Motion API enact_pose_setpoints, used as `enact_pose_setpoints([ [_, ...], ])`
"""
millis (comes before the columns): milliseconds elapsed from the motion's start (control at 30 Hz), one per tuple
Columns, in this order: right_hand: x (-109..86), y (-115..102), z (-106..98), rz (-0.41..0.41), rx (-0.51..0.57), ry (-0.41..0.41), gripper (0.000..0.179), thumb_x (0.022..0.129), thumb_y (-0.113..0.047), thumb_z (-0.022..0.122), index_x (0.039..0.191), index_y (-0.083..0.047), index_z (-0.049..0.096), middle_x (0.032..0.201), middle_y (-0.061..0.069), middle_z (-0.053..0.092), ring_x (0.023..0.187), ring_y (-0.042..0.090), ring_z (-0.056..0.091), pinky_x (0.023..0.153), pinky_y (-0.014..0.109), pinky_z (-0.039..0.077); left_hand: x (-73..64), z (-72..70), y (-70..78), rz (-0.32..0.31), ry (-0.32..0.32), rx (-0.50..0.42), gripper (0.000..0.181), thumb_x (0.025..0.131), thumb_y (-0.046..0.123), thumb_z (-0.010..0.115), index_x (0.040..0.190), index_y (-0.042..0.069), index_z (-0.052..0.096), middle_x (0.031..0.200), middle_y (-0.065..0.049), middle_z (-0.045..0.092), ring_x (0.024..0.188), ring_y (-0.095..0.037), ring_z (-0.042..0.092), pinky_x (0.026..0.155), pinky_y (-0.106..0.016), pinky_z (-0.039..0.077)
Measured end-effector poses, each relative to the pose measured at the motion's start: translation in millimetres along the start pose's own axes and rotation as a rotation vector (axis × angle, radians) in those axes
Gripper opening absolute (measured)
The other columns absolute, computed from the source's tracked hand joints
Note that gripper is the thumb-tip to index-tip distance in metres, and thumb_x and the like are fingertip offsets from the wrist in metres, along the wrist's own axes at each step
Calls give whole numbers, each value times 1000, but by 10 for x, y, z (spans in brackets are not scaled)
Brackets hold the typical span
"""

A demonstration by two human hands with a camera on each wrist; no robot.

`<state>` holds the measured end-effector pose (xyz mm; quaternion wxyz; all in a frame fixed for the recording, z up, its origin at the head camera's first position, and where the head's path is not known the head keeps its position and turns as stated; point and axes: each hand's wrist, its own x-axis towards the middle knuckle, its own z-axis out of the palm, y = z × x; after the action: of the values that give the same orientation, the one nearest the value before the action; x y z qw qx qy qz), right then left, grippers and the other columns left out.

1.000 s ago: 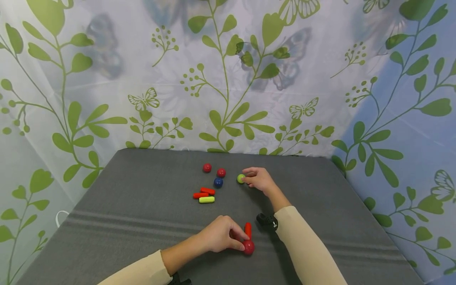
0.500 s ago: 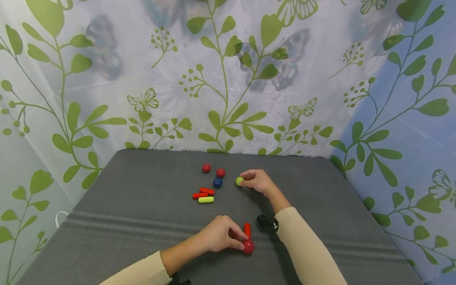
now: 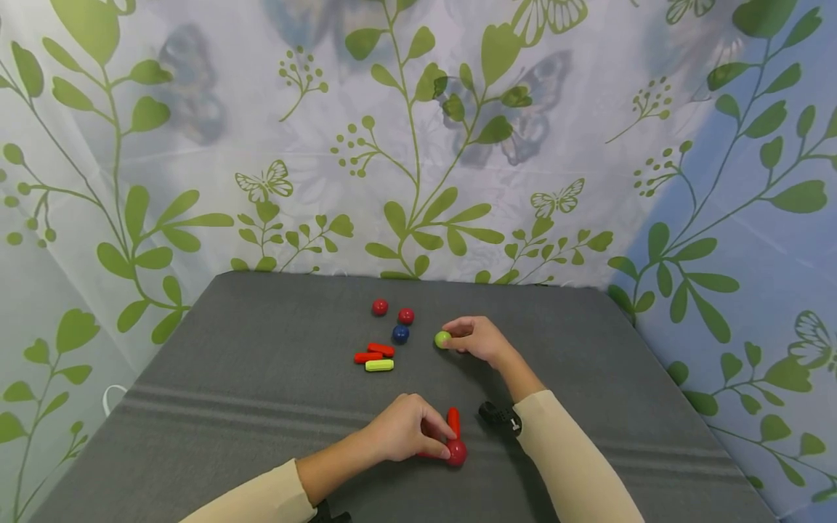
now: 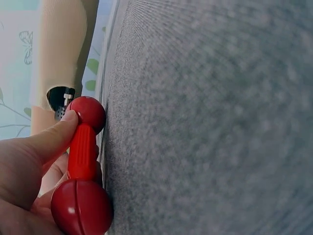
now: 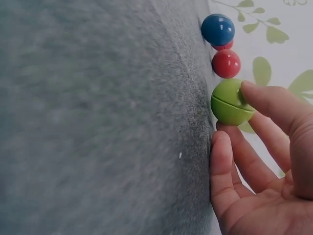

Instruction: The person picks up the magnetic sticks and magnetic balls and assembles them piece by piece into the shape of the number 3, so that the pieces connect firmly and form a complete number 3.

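Low at the front middle, my left hand (image 3: 407, 430) grips a toy of red balls and rods. In the left wrist view the thumb presses near one red ball (image 4: 89, 115), which a ribbed red rod (image 4: 83, 152) joins to a second red ball (image 4: 82, 208). From the ball by the fingertips in the head view, another red rod (image 3: 454, 420) points away from me. Farther back, my right hand (image 3: 482, 339) pinches a lime-green ball (image 5: 231, 102) with a groove around it, between thumb and fingers, close over the table.
Left of the green ball lie a blue ball (image 3: 401, 333) and two red balls, one nearer (image 3: 406, 316) and one farther left. Before them are two red rods (image 3: 369, 357) and a yellow rod (image 3: 379, 365). A leaf-patterned curtain (image 3: 314, 181) borders the grey table (image 3: 261, 334).
My right hand has drawn slightly back toward me with the green ball. The left hand keeps its hold on the red toy in the same place.
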<state>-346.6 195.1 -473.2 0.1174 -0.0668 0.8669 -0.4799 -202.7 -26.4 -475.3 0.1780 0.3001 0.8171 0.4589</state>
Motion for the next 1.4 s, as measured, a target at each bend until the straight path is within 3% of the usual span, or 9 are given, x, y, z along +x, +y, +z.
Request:
enact_pose_setpoints([
  [400,-281,54,-9,33,72,-77,39,85,-23,85,120,-10,75,116,8,74,92,16,72,84,33,60,-7,15,16,2,20,8,17,76,14,91,91,16,84,68,13,69,61,1,58,55,-17,47],
  [667,-525,133,-23,-3,139,-143,42,88,-18,82,124,-1,71,118,16,73,93,19,74,85,33,61,-7,21,35,8,18,8,17,77,14,91,92,17,84,72,15,72,63,3,60,59,-18,51],
  [1000,-738,180,-26,-77,33,-162,35,88,-21,82,120,-7,75,110,9,76,94,17,72,85,33,61,-19,12,47,-2,7,-12,18,77,12,90,93,15,84,72,13,73,63,2,62,59,-18,51],
  [1400,-926,148,-1,-102,26,-181,34,86,-20,84,117,-7,76,107,9,77,93,19,72,81,29,59,-12,14,35,-4,4,-22,18,77,11,90,93,15,83,72,13,72,63,2,61,58,-19,51],
])
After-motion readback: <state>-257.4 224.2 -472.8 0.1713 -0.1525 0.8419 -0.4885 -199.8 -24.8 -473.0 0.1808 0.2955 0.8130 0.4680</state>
